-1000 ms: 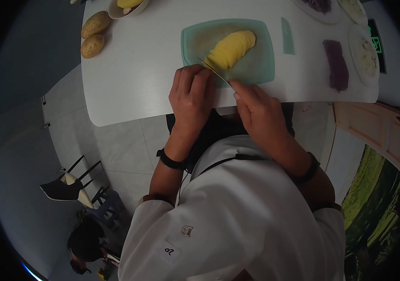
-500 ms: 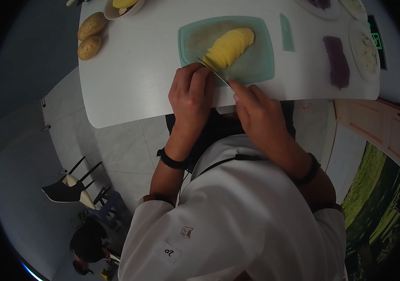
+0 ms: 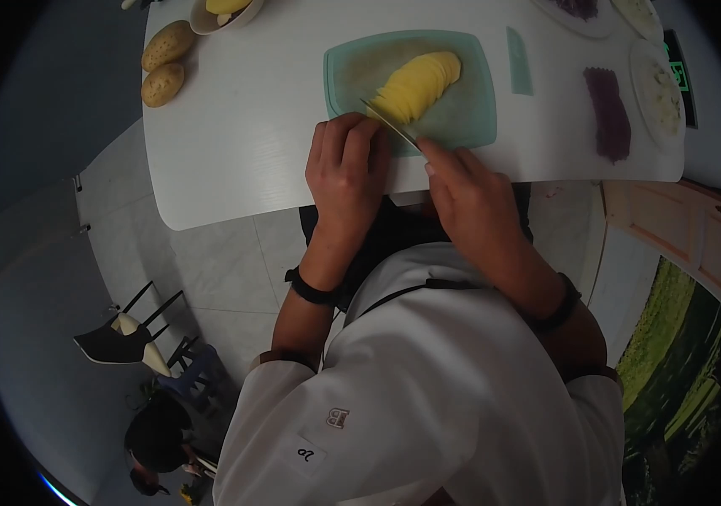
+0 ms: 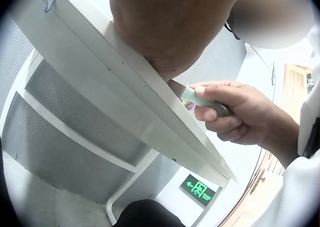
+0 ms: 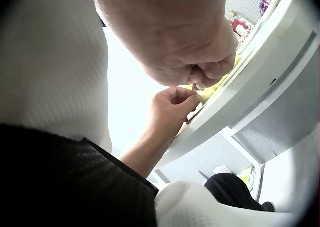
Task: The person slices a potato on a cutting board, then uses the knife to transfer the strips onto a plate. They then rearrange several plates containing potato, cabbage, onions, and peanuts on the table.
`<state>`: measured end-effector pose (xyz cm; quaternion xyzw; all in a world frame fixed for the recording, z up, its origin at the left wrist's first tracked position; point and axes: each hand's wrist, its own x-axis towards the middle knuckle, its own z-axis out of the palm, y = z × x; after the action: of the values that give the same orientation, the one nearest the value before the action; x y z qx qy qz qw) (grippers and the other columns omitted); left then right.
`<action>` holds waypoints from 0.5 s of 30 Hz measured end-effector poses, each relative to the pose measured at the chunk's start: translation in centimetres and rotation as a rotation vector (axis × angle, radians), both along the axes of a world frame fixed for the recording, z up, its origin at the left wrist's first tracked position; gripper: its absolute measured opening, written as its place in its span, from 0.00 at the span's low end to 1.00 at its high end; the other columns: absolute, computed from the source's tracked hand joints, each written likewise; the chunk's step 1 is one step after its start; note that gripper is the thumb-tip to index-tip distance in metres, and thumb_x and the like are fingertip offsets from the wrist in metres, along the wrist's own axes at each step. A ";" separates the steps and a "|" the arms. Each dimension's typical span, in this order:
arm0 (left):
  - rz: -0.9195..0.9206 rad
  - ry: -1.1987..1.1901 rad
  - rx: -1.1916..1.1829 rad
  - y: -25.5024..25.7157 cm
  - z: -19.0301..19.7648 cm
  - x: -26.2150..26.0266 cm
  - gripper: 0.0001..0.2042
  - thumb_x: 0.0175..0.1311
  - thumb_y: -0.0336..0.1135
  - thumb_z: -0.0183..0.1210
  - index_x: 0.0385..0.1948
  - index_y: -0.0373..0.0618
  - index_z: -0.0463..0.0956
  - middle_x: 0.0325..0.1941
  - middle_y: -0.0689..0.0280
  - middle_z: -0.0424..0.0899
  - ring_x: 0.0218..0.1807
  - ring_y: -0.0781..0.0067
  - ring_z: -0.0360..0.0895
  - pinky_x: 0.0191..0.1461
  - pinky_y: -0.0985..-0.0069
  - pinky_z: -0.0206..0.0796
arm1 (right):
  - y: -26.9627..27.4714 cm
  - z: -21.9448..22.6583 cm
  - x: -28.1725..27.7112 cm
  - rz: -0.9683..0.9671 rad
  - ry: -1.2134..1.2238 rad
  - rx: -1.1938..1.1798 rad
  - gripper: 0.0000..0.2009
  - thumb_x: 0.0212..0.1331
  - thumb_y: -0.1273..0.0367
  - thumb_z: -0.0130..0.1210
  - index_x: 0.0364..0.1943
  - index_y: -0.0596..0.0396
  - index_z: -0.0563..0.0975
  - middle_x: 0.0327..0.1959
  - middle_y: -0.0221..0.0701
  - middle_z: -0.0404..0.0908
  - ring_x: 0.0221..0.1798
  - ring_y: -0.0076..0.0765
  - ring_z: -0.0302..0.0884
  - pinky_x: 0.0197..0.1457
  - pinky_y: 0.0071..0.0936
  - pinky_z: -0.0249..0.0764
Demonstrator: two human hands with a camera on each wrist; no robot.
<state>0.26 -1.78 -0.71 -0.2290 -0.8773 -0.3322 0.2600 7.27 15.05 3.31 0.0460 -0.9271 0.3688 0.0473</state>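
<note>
On the green cutting board [image 3: 470,118] lies a yellow peeled potato [image 3: 418,84], its far part in overlapping slices. The left hand [image 3: 345,173] holds the near end of the potato with curled fingers, which mostly cover that end. The right hand [image 3: 474,198] grips a knife [image 3: 394,128] whose blade crosses the board beside the left fingertips, against the near side of the slices. In the left wrist view the right hand [image 4: 240,112] is wrapped round the knife's pale green handle [image 4: 202,99]. The right wrist view shows the left hand [image 5: 167,109] with thumb and fingers bent together.
Two unpeeled potatoes [image 3: 166,46] and a bowl [image 3: 213,25] with yellow pieces stand at the table's left. Right of the board are a flat pale green piece [image 3: 518,63], a purple strip [image 3: 607,114] and plates [image 3: 657,93] with food. A chair and another person are at lower left.
The knife and right hand have shifted slightly to the right, and the blade stands a little farther from the left fingers. The left hand keeps its hold on the potato.
</note>
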 end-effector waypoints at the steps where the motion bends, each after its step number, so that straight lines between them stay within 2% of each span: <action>1: -0.007 0.007 0.003 0.0 0.0 0.0 0.14 0.50 0.20 0.70 0.39 0.42 0.81 0.41 0.63 0.83 0.38 0.59 0.79 0.38 0.66 0.74 | 0.0 0.1 0.1 0.001 0.010 0.000 0.17 0.68 0.75 0.57 0.60 0.56 0.79 0.35 0.43 0.81 0.31 0.55 0.83 0.33 0.46 0.80; 5: -0.012 0.009 0.007 0.0 0.0 0.1 0.14 0.49 0.19 0.70 0.39 0.42 0.81 0.41 0.63 0.83 0.38 0.59 0.79 0.38 0.66 0.74 | -0.2 0.1 0.4 0.017 -0.006 0.009 0.17 0.68 0.75 0.57 0.60 0.56 0.79 0.35 0.42 0.80 0.30 0.54 0.82 0.32 0.45 0.80; 8: 0.003 -0.007 -0.023 -0.1 0.0 0.1 0.14 0.50 0.18 0.72 0.38 0.44 0.83 0.43 0.64 0.85 0.40 0.62 0.84 0.38 0.67 0.77 | -0.2 -0.1 0.3 0.017 0.005 0.014 0.18 0.68 0.75 0.57 0.61 0.56 0.79 0.34 0.41 0.80 0.30 0.53 0.82 0.32 0.44 0.79; 10: 0.007 -0.010 -0.021 -0.1 -0.2 0.1 0.14 0.50 0.18 0.72 0.38 0.44 0.83 0.43 0.64 0.86 0.39 0.62 0.83 0.38 0.67 0.77 | -0.2 -0.3 0.2 0.020 0.106 0.112 0.16 0.66 0.71 0.63 0.57 0.55 0.81 0.30 0.35 0.80 0.23 0.42 0.81 0.26 0.34 0.81; 15: 0.009 -0.012 -0.019 -0.1 -0.1 0.1 0.14 0.50 0.18 0.72 0.38 0.43 0.83 0.43 0.64 0.86 0.39 0.62 0.83 0.38 0.67 0.77 | -0.3 0.0 0.1 0.030 0.095 0.139 0.16 0.66 0.71 0.63 0.56 0.55 0.81 0.29 0.34 0.80 0.23 0.41 0.81 0.25 0.34 0.81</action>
<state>0.38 -1.84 -0.81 -0.2257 -0.8830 -0.3240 0.2537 7.41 14.77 3.30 0.0804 -0.9465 0.3015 0.0823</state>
